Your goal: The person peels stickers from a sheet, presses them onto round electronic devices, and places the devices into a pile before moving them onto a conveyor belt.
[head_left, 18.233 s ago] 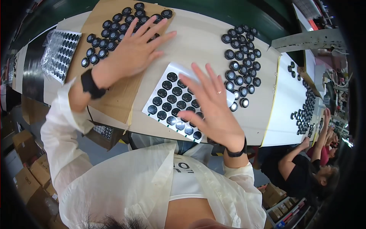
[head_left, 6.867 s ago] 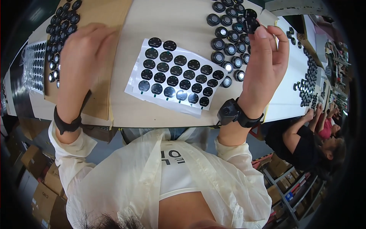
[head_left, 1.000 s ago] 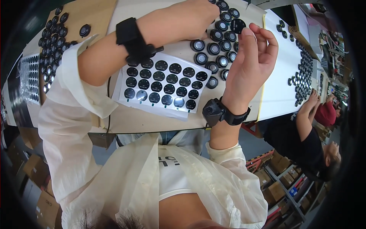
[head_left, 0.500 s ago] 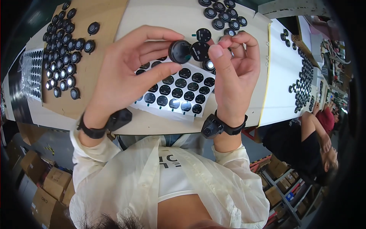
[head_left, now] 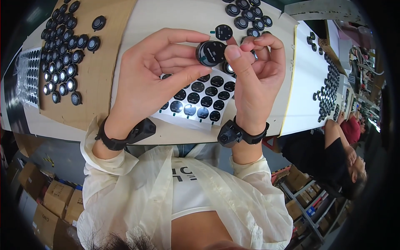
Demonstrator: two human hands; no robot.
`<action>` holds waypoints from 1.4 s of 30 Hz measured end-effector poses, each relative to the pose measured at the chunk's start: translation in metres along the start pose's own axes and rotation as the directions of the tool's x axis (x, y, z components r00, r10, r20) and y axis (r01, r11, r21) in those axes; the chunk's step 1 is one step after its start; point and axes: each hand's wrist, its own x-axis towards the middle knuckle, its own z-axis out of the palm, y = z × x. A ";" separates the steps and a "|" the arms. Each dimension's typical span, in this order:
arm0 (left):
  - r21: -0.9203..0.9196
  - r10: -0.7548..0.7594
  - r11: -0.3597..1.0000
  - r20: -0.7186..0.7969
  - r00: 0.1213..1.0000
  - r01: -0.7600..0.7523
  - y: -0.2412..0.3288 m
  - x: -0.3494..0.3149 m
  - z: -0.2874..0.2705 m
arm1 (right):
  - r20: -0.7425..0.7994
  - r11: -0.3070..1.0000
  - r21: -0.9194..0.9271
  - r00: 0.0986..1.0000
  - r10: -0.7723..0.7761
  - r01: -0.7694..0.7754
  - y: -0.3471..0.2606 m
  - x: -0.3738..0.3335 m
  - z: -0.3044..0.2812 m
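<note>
My left hand (head_left: pixel 143 73) grips a round black disc-shaped part (head_left: pixel 201 55) by its side, between thumb and fingers. Over the face of that part lies a round black sticker (head_left: pixel 216 49) with pale print; its right edge is pinched by the thumb and forefinger of my right hand (head_left: pixel 261 77). Whether the sticker is pressed down all round cannot be made out. Just beyond sits a second round sticker (head_left: pixel 224 32) with a green tab. Below both hands a white sheet (head_left: pixel 192 121) carries rows of the same black stickers, partly hidden by my left hand.
Many black round parts (head_left: pixel 62 58) crowd a brown board at the left, beside a plastic-wrapped sticker sheet (head_left: pixel 28 77). Several more parts (head_left: pixel 248 14) stand at the back. Others cover a white surface (head_left: pixel 291 104) at right, near a person in black (head_left: pixel 310 154).
My left hand has moved right with the black part, bringing it under the sticker. The sticker, beside the part before, now overlaps its face. My right hand has hardly moved.
</note>
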 end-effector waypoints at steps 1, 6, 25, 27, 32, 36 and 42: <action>0.003 0.001 1.000 0.000 1.000 -0.001 0.000 0.000 0.000 | -0.002 1.000 -0.008 1.000 -0.003 0.003 0.000 0.000 0.000; -0.022 0.000 1.000 -0.025 1.000 0.000 -0.002 0.000 0.000 | -0.004 0.999 -0.036 1.000 -0.021 0.021 0.003 0.000 0.001; 0.101 0.103 0.990 -0.077 0.992 -0.095 -0.008 -0.002 0.000 | 0.102 0.975 -0.190 0.990 -0.093 0.111 0.010 0.000 0.001; 0.137 0.117 0.985 -0.080 0.990 -0.105 -0.008 -0.002 0.001 | 0.103 0.973 -0.197 0.990 -0.101 0.120 0.010 0.000 0.001; 0.016 0.113 0.994 -0.150 0.982 -0.112 -0.013 -0.001 -0.004 | 0.110 0.964 -0.228 0.988 -0.113 0.136 0.008 -0.002 0.006; 0.110 0.167 0.982 -0.137 0.976 -0.153 -0.014 -0.001 -0.006 | 0.012 0.854 -0.520 1.000 -0.001 0.007 -0.004 -0.002 0.012; 0.162 0.163 0.976 -0.102 0.981 -0.146 -0.004 -0.001 -0.011 | 0.097 0.785 -0.613 0.994 -0.042 0.094 -0.003 0.005 0.005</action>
